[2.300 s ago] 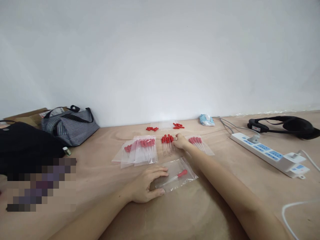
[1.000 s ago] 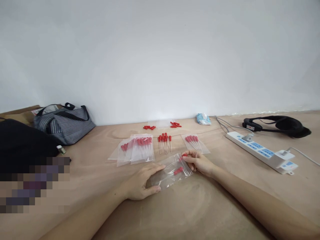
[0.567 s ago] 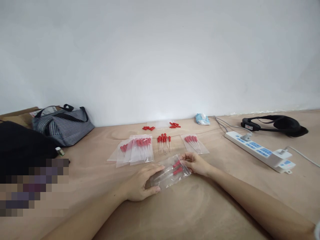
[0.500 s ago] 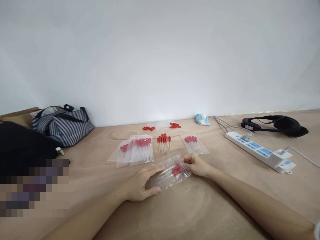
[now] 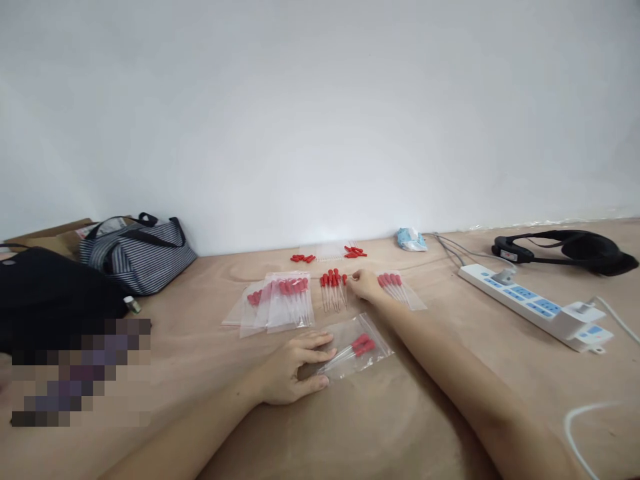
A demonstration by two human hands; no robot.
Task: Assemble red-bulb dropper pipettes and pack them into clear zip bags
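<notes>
My left hand (image 5: 295,370) lies spread on the table, its fingertips pressing the left end of a clear zip bag (image 5: 383,350). Inside that bag are droppers with red bulbs (image 5: 364,344), their tips pointing toward my left hand. Further back stands out a group of loose droppers (image 5: 330,280), lying side by side with their bulbs away from me. My right hand (image 5: 367,287) reaches over the bag to this group, its fingertips closed at the bulb of the rightmost dropper (image 5: 345,283); the grip itself is partly hidden.
Filled dropper bags overlap at left (image 5: 290,307), and another filled bag (image 5: 397,290) lies right of my right hand. More red bulbs (image 5: 355,252) lie near the wall. A power strip (image 5: 530,303), black headset (image 5: 565,252), blue-white packet (image 5: 411,239) and striped bag (image 5: 145,257) surround the area.
My right hand has let go of the zip bag and moved forward to the loose droppers. The bag now lies flatter under my left hand, which stays at its left end.
</notes>
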